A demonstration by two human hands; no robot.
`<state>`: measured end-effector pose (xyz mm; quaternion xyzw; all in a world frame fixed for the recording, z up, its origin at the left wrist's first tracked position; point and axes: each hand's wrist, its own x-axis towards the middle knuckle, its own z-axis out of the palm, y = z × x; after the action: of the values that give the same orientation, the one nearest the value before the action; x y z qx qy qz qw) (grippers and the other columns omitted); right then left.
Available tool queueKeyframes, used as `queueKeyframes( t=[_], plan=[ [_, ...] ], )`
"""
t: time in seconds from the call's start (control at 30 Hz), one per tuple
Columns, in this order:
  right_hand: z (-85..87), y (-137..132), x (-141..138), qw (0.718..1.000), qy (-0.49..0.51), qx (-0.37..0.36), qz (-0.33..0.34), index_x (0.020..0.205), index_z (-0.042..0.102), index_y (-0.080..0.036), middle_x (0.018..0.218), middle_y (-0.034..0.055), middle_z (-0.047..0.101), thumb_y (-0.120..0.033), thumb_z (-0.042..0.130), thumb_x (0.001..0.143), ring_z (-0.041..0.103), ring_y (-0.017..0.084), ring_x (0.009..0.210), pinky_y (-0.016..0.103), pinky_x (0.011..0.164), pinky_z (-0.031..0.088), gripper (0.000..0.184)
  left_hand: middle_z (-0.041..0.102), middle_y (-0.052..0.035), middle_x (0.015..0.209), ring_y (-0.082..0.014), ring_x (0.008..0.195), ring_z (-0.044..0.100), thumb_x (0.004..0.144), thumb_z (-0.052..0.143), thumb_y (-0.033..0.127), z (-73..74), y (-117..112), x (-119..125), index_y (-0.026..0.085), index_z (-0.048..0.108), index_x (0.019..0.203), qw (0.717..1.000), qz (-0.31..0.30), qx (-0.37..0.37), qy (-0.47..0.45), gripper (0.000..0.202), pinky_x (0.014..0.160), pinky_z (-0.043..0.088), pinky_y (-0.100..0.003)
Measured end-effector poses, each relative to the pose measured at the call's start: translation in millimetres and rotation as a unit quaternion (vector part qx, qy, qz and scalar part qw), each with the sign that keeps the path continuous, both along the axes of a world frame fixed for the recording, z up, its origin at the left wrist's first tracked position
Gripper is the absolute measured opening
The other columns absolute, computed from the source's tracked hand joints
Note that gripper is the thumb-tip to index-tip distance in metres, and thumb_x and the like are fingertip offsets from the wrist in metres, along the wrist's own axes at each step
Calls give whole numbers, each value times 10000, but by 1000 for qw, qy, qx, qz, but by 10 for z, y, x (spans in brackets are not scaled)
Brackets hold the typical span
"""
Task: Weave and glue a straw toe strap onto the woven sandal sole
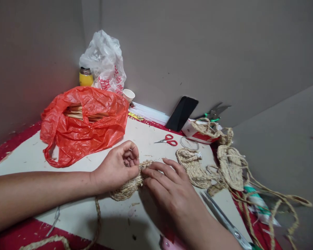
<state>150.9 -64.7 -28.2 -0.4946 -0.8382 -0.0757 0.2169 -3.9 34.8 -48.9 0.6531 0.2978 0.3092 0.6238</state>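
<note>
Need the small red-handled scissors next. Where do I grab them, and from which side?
The red scissors lie flat and closed on the table, blades pointing left, handle loops at the right end. Take them by the loops, coming down from the near right. The right hand looks closest, and bare table lies around them.

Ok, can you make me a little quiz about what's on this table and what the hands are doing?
1. True or false: the red-handled scissors lie in the right hand.
2. What leans against the wall? A black phone, B red-handled scissors, C woven straw sole.
3. What does the left hand grip?
Key: 1 false, they lie on the table; 2 A; 3 the woven straw sole.
</note>
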Motion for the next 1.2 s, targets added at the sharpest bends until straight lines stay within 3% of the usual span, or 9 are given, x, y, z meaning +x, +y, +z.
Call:
queueKeyframes(
  t=[0.37, 0.57, 0.7, 0.93, 1.1, 1.2],
  plan=[
    [-79, 63, 26, 998, 59, -23, 0, 890, 642, -157, 985, 77, 737, -71, 439, 915, 568, 233, 982, 445, 971, 293, 222, 531, 75, 686, -60, 595, 444, 670, 521, 8, 11, 12, -13, 196, 436, 837, 1000, -11, -1, 21, 265, 563, 364, -180],
    [51, 78, 21, 993, 117, -4, -28, 844, 660, -157, 863, 77, 667, -85, 532, 880, 543, 229, 916, 426, 868, 364, 151, 514, 68, 691, -75, 604, 447, 659, 503, 14, 50, -3, -14, 203, 426, 821, 999, -17, 37, 33, 261, 566, 378, -201],
    [83, 87, 34, 995, 88, 22, -45, 846, 671, -159, 755, 56, 608, -106, 517, 890, 531, 209, 808, 419, 817, 367, 169, 504, 67, 682, -77, 605, 441, 643, 489, 0, 86, -3, 2, 199, 422, 807, 999, -28, 30, 35, 266, 559, 371, -201],
    [33, 127, 21, 995, 7, 82, -48, 858, 670, -192, 778, 38, 652, -141, 427, 953, 559, 205, 870, 420, 938, 307, 266, 406, 96, 622, -62, 569, 393, 632, 469, -8, 69, -18, 20, 197, 418, 798, 999, -27, 19, 31, 268, 533, 331, -182],
    [66, 146, -2, 997, -22, 74, -31, 836, 675, -181, 760, 44, 666, -122, 387, 961, 566, 203, 869, 409, 957, 280, 319, 466, 81, 663, -70, 589, 442, 631, 469, -6, 8, -12, -2, 198, 420, 827, 998, -48, 16, 29, 286, 551, 359, -192],
    [125, 178, -24, 997, -63, 43, -20, 818, 674, -196, 747, 28, 670, -97, 446, 931, 569, 203, 861, 411, 970, 265, 273, 494, 70, 705, -65, 581, 448, 622, 460, -16, 8, -8, -16, 197, 419, 857, 997, -70, -6, 24, 319, 534, 352, -188]
  ],
)
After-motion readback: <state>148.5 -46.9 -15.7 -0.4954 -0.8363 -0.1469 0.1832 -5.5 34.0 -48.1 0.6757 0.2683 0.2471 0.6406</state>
